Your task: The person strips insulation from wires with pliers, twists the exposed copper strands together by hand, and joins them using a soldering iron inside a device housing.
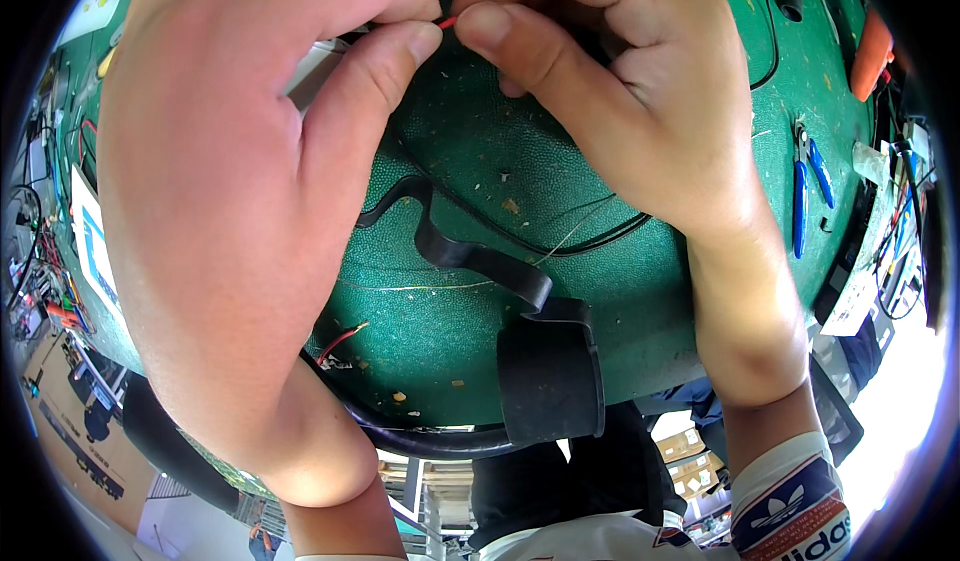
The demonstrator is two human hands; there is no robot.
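Note:
Thumb and forefinger of my left hand (230, 131) are pinched at the top of the view, and those of my right hand (640, 91) are pinched just beside them. Between the fingertips a short stretch of thin red wire (448, 23) shows, gripped from both sides. The rest of the wire is hidden by my fingers. Below my hands a bent black strap-like piece (460, 253) lies on the green mat (440, 351). It runs toward a black cuff-shaped part (550, 376) at the near edge.
Blue-handled pliers (802, 186) lie to the right, with an orange-handled tool (872, 56) farther off. A black cable (590, 249) curves across the mat. A stripped red wire end (343, 341) lies near my left forearm. Cardboard boxes (685, 461) stand below the table.

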